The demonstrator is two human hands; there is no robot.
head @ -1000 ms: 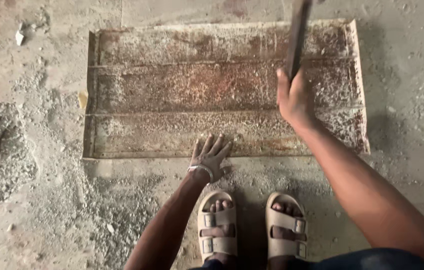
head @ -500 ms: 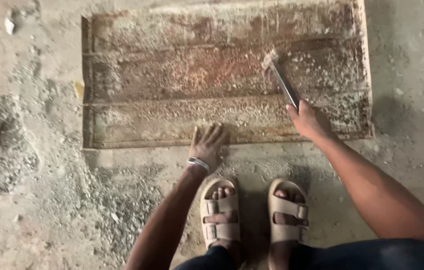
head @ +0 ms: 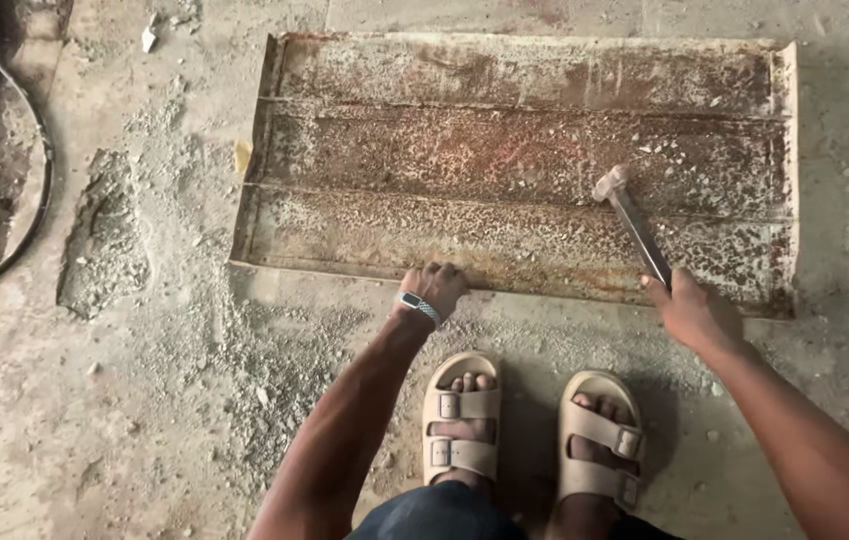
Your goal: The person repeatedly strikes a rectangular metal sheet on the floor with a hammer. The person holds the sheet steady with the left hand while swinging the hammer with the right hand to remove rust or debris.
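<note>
One rusty metal sheet (head: 504, 160) is lying flat on the concrete floor (head: 144, 420), rectangular, ribbed into three long bands and crusted with pale grit and mortar. Two hands are working at its near edge. The left hand (head: 433, 287) is curling its fingers over that near rim, gripping the sheet, with one band on the wrist (head: 418, 308). The right hand (head: 692, 312) is clenching round the handle of one hammer (head: 632, 222), and the small metal head is sitting right on the sheet's surface, in the lower band toward the right, the slim dark shaft slanting back to the palm. Two tan sandals (head: 529, 440), each with two buckled straps, are standing side by side just below the sheet, between the two forearms. One patch of grey rubble (head: 104, 235) is lying well to the left of the sheet, loose crumbs are scattering across the floor near it, and one dark cable (head: 32, 160) is looping at the far left edge.
</note>
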